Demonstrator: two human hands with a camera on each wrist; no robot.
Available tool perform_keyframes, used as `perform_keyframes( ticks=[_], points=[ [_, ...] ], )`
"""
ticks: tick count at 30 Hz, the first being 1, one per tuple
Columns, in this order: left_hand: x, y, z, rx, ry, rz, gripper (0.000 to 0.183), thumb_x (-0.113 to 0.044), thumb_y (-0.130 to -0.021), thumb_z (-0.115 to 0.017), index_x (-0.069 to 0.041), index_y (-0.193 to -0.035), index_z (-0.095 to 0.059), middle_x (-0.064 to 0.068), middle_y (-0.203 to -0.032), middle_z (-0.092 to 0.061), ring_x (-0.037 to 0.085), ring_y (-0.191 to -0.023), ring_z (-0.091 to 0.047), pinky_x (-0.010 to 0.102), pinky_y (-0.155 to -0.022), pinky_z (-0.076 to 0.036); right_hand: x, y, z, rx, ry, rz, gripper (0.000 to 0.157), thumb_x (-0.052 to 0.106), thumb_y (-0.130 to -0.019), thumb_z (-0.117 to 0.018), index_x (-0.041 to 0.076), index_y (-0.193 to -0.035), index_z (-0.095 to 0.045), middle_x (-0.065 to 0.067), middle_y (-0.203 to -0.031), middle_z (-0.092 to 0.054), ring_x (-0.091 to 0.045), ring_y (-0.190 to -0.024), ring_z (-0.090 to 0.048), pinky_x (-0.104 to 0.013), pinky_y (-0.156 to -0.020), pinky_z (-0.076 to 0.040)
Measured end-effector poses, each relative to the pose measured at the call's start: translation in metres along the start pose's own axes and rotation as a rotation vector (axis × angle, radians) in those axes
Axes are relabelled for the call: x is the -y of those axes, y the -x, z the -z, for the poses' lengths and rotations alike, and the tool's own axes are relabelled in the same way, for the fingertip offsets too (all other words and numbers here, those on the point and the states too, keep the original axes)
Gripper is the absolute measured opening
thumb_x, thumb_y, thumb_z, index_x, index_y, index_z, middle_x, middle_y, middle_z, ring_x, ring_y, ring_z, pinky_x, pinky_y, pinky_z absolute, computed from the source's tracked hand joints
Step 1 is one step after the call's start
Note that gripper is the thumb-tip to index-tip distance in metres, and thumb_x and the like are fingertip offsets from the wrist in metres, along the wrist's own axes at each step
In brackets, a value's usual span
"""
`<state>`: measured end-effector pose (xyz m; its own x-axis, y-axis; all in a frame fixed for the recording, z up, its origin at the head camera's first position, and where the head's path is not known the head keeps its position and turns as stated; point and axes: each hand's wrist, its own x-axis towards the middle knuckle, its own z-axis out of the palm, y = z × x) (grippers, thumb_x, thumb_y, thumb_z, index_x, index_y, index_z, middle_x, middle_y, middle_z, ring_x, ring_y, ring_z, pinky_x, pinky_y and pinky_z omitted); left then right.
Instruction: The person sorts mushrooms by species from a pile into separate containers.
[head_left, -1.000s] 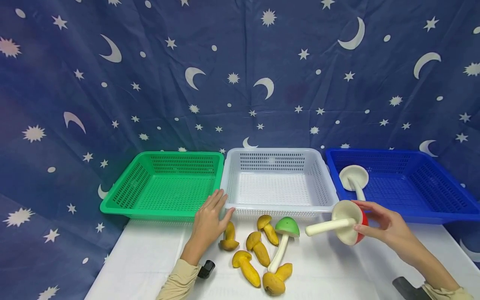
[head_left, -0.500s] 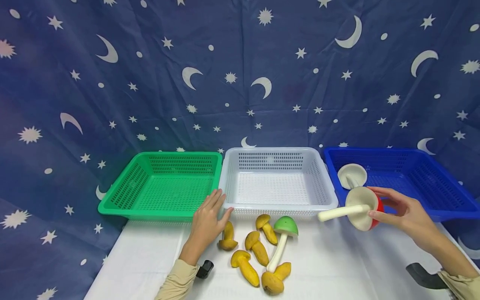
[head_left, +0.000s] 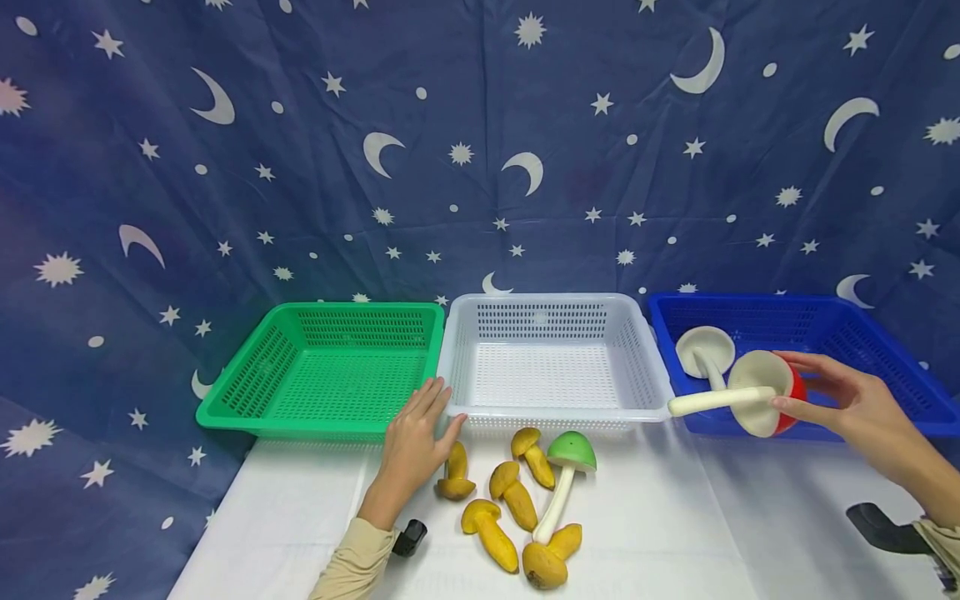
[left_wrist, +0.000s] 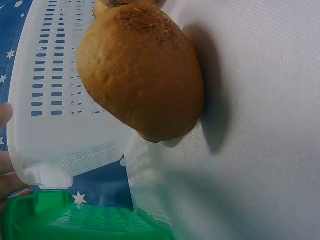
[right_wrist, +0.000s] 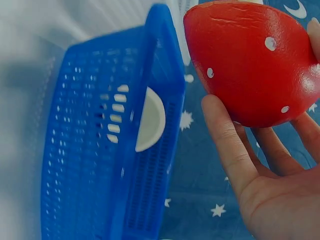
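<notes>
My right hand (head_left: 862, 408) grips a toy mushroom by its red, white-dotted cap (right_wrist: 250, 60), with the pale stem (head_left: 716, 401) pointing left. It is held over the front rim of the blue basket (head_left: 832, 429). Inside that basket lies another white-stemmed mushroom (head_left: 705, 350), its cap's pale underside showing. My left hand (head_left: 416, 442) rests with straight fingers where the green basket (head_left: 300, 430) and the white basket (head_left: 555, 415) meet. A yellow-brown mushroom (head_left: 454, 475) lies just right of the left hand; its rounded cap (left_wrist: 145, 75) fills much of the left wrist view.
Several more yellow mushrooms (head_left: 491, 537) lie on the white cloth (head_left: 660, 533) in front of the white basket. Among them is a green-capped mushroom (head_left: 572, 452) with a long white stem. A blue curtain (head_left: 450, 108) with moons and stars hangs behind.
My right hand has carried the red mushroom right and upward, from near the white basket's corner to the blue basket's front rim. The left hand stays in place.
</notes>
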<state>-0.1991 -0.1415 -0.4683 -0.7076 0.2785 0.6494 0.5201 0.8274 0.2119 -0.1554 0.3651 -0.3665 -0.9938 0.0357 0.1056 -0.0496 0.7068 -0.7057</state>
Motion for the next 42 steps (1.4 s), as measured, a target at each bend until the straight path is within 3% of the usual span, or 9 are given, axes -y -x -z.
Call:
perform_keyframes(
  ticks=[2, 4, 8, 15, 21, 32, 42],
  points=[
    [0.0, 0.0, 0.0, -0.006, 0.002, -0.004, 0.047, -0.037, -0.082, -0.057, -0.002, -0.114, -0.059, 0.014, -0.125, -0.049, 0.027, -0.118, -0.042, 0.041, -0.096, -0.035, -0.002, -0.003, 0.003, -0.01, 0.014, -0.021, 0.067, 0.036, -0.078, -0.064, 0.022, -0.136, -0.033, 0.001, -0.119, -0.044, 0.006, -0.091, -0.041, -0.066, -0.072, -0.033],
    [0.0, -0.001, 0.001, -0.011, 0.004, -0.008, 0.047, -0.037, -0.082, -0.057, -0.002, -0.113, -0.059, 0.015, -0.124, -0.05, 0.027, -0.118, -0.043, 0.042, -0.095, -0.036, -0.003, -0.005, 0.006, -0.021, 0.032, -0.027, 0.069, 0.037, -0.078, -0.063, 0.02, -0.137, -0.031, -0.012, -0.125, -0.04, -0.011, -0.101, -0.045, -0.067, -0.073, -0.032],
    [-0.001, -0.001, 0.001, -0.014, 0.004, -0.01, 0.047, -0.036, -0.082, -0.057, -0.002, -0.113, -0.059, 0.015, -0.124, -0.05, 0.027, -0.118, -0.043, 0.041, -0.095, -0.036, -0.007, -0.009, 0.01, -0.044, 0.064, -0.042, 0.073, 0.039, -0.079, -0.062, 0.016, -0.139, -0.027, -0.027, -0.129, -0.032, -0.046, -0.108, -0.033, -0.068, -0.074, -0.031],
    [-0.001, 0.0, 0.0, -0.015, 0.0, -0.012, 0.047, -0.037, -0.082, -0.058, -0.002, -0.113, -0.059, 0.015, -0.124, -0.05, 0.027, -0.118, -0.043, 0.042, -0.095, -0.036, -0.017, -0.015, 0.017, -0.072, 0.102, -0.048, 0.076, 0.041, -0.08, -0.06, 0.01, -0.139, -0.025, -0.03, -0.126, -0.033, -0.048, -0.105, -0.034, -0.067, -0.074, -0.032],
    [-0.001, 0.0, 0.0, -0.003, -0.007, -0.011, 0.047, -0.038, -0.083, -0.056, -0.002, -0.114, -0.058, 0.014, -0.125, -0.049, 0.027, -0.118, -0.042, 0.041, -0.096, -0.036, -0.027, -0.021, 0.024, -0.094, 0.114, -0.048, 0.076, 0.041, -0.08, -0.06, 0.009, -0.139, -0.025, -0.03, -0.124, -0.034, -0.048, -0.104, -0.033, -0.071, -0.075, -0.026],
    [0.0, 0.0, 0.0, -0.012, -0.014, -0.014, 0.047, -0.038, -0.083, -0.056, -0.002, -0.113, -0.059, 0.014, -0.124, -0.049, 0.027, -0.118, -0.043, 0.04, -0.097, -0.035, -0.042, -0.033, 0.031, -0.073, 0.194, -0.035, 0.074, 0.035, -0.081, -0.061, -0.003, -0.134, -0.026, -0.036, -0.12, -0.032, -0.054, -0.099, -0.032, -0.07, -0.072, -0.028],
    [0.001, 0.001, -0.001, -0.023, -0.013, -0.021, 0.047, -0.038, -0.083, -0.056, -0.002, -0.113, -0.059, 0.015, -0.124, -0.049, 0.028, -0.117, -0.043, 0.041, -0.095, -0.036, -0.059, -0.041, 0.025, -0.056, 0.261, -0.02, 0.074, 0.034, -0.08, -0.063, -0.007, -0.132, -0.028, -0.038, -0.112, -0.036, -0.053, -0.093, -0.036, -0.06, -0.066, -0.042]
  ],
)
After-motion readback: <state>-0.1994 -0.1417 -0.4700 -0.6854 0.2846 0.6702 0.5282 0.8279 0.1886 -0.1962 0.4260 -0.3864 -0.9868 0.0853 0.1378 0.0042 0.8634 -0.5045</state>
